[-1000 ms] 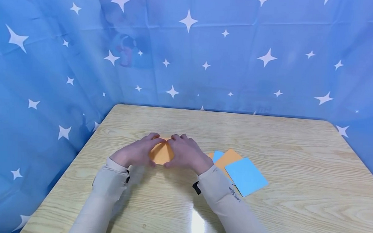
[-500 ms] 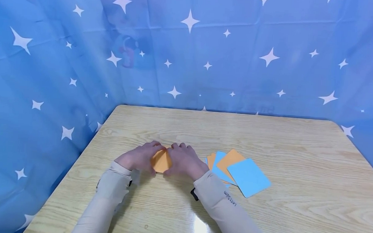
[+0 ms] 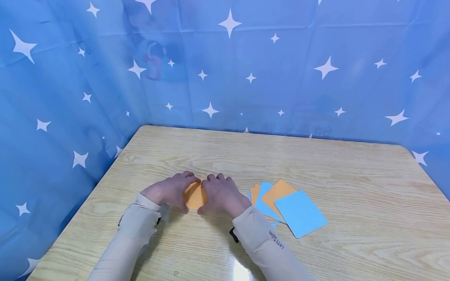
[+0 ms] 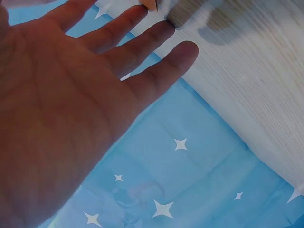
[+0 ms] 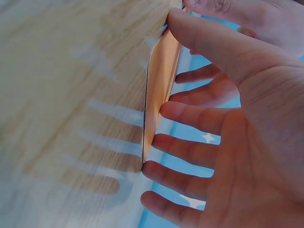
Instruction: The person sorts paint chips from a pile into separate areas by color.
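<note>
Between both hands stands a tilted orange card (image 3: 195, 196), low over the table. In the right wrist view its face (image 5: 160, 80) is foreshortened, and another edge runs along the far side; whether a second card is there I cannot tell. My left hand (image 3: 172, 191) holds the card's left side, thumb at the near edge and fingers at the far edge. My right hand (image 3: 223, 195) holds the right side likewise, its fingertips (image 5: 151, 168) touching the card. The left wrist view shows the left palm (image 4: 66, 99) with fingers extended and only a corner of orange card (image 4: 150, 4).
Right of the hands lies a fanned pile of orange and blue cards, a blue card (image 3: 300, 214) on top and an orange card (image 3: 279, 195) partly under it. The wooden table (image 3: 357, 182) ends at a blue star-patterned curtain (image 3: 287, 68) behind and at left.
Both hands and the orange card between them have come slightly nearer and lower in view. Much of that came in the first half second. The card pile stays put.
</note>
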`<state>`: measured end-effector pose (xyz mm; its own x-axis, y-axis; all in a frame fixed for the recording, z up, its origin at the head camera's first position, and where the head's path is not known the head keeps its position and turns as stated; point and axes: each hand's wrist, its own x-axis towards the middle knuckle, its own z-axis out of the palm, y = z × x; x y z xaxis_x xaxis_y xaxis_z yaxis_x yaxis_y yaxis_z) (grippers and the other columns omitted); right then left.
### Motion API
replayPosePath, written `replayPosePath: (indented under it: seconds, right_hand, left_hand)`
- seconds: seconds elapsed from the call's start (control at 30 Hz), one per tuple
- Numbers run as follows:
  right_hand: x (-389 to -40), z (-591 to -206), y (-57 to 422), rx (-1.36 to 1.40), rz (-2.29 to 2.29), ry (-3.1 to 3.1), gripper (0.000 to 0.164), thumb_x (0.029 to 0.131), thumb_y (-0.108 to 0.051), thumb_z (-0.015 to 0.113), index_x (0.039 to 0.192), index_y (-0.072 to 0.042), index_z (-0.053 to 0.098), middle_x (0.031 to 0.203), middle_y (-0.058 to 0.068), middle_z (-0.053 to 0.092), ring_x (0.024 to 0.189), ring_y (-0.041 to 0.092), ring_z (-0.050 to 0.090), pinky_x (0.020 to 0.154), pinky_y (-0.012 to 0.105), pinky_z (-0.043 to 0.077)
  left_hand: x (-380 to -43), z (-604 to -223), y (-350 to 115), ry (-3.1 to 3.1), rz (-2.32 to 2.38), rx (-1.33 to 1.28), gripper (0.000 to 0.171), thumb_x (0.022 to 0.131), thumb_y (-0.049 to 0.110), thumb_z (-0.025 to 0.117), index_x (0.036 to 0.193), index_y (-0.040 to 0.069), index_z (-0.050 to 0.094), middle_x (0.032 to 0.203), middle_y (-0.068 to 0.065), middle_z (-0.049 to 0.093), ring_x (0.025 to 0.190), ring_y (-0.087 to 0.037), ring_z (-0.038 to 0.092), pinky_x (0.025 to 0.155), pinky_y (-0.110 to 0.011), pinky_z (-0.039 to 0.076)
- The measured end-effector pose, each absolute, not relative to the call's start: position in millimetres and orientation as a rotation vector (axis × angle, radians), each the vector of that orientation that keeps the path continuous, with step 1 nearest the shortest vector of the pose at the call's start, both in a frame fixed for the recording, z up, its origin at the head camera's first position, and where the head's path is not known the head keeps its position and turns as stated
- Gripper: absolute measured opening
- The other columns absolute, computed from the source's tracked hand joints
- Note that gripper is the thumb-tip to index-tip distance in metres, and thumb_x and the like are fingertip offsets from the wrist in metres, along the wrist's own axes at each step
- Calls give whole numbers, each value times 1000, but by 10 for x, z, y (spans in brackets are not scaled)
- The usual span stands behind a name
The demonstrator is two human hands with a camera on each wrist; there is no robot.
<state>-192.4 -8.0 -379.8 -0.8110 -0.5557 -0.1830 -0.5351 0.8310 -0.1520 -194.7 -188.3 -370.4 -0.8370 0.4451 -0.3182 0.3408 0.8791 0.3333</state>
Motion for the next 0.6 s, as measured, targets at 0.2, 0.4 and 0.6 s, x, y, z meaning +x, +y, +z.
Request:
replayPosePath:
  seconds: [0.2, 0.4, 0.6]
  right_hand:
    - [-1915, -3797, -67, -843, -144, 2798, 64, 81, -56, 79, 129, -16, 64, 121, 3, 60, 110, 26, 54, 94, 46, 50]
    - [-1903, -3759, -3, -851, -198, 2792, 71, 83, -56, 78, 138, -16, 60, 128, 6, 60, 115, 29, 54, 99, 50, 48]
    - [-1883, -3678, 166, -817, -278, 2791, 77, 85, -55, 77, 148, -16, 54, 150, 10, 51, 136, 37, 47, 112, 57, 39]
  left_hand:
    - [-1941, -3684, -1857, 2658, 348, 555, 87, 70, 10, 93, 146, 9, 51, 155, -18, 41, 137, -39, 44, 104, -58, 47]
    - [-1919, -3649, -1789, 2701, 299, 582, 88, 69, 16, 94, 146, 10, 51, 153, -18, 44, 139, -40, 44, 106, -60, 44]
    - [-1870, -3542, -1644, 2754, 268, 583, 92, 73, 27, 92, 151, 10, 46, 160, -19, 36, 149, -42, 32, 114, -65, 32]
